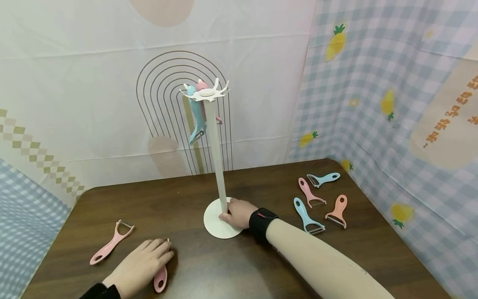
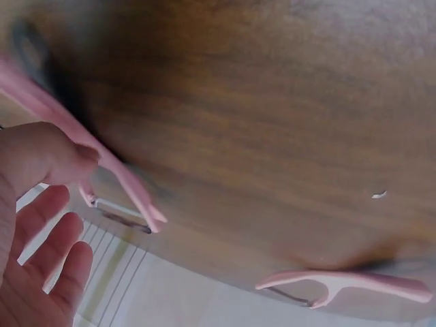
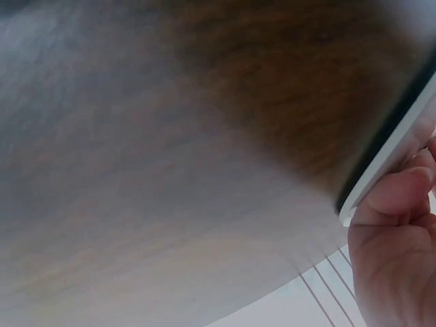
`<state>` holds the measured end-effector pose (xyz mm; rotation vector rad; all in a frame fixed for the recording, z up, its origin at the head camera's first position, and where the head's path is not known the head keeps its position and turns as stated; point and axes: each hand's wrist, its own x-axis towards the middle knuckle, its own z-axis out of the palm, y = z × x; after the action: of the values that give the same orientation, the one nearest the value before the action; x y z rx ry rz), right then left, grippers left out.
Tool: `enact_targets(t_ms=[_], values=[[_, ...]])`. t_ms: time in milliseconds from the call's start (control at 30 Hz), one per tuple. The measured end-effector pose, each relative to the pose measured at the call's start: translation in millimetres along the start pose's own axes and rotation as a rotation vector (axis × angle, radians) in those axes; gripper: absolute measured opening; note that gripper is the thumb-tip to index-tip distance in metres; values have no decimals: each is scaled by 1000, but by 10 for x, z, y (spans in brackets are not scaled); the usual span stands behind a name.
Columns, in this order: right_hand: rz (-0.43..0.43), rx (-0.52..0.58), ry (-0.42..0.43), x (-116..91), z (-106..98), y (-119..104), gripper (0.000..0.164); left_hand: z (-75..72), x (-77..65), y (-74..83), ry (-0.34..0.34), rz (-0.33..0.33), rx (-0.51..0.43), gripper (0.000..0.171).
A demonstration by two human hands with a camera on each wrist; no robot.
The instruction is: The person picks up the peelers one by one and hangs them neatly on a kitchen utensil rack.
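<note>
My left hand (image 1: 143, 261) is low over the table at the front left, holding a pink peeler (image 2: 126, 180). Its thumb lies along the handle in the left wrist view; from above, the hand covers most of the peeler except the handle end. At the middle of the table, my right hand (image 1: 240, 212) grips the foot of a white hook stand (image 1: 215, 153), thumb by the pole and above the round base (image 1: 214, 222). From the stand's top hooks hang a blue peeler (image 1: 197, 112) and a pink one (image 1: 201, 85), partly hidden behind the pole.
Another pink peeler (image 1: 108, 248) lies to the left of my left hand. Several peelers, including an orange one (image 1: 339, 209) and a blue one (image 1: 325, 178), lie at the table's right. Patterned cloth (image 1: 261, 104) hangs behind the wooden table (image 1: 149, 199). A tiny white scrap (image 2: 379, 195) lies on the tabletop.
</note>
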<state>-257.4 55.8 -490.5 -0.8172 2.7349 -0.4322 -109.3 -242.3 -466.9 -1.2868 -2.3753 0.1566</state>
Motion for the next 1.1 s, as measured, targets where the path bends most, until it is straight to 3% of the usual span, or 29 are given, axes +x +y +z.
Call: enact_targets(t_ms=[433, 767, 1100], values=[[-8, 11, 0, -21, -6, 32, 45, 32, -5, 6, -27, -28, -5, 12], [-13, 6, -2, -5, -11, 35, 46, 86, -9, 32, 24, -60, 7, 9], [-12, 3, -6, 3, -23, -1, 46, 120, -27, 22, -73, -73, 53, 4]])
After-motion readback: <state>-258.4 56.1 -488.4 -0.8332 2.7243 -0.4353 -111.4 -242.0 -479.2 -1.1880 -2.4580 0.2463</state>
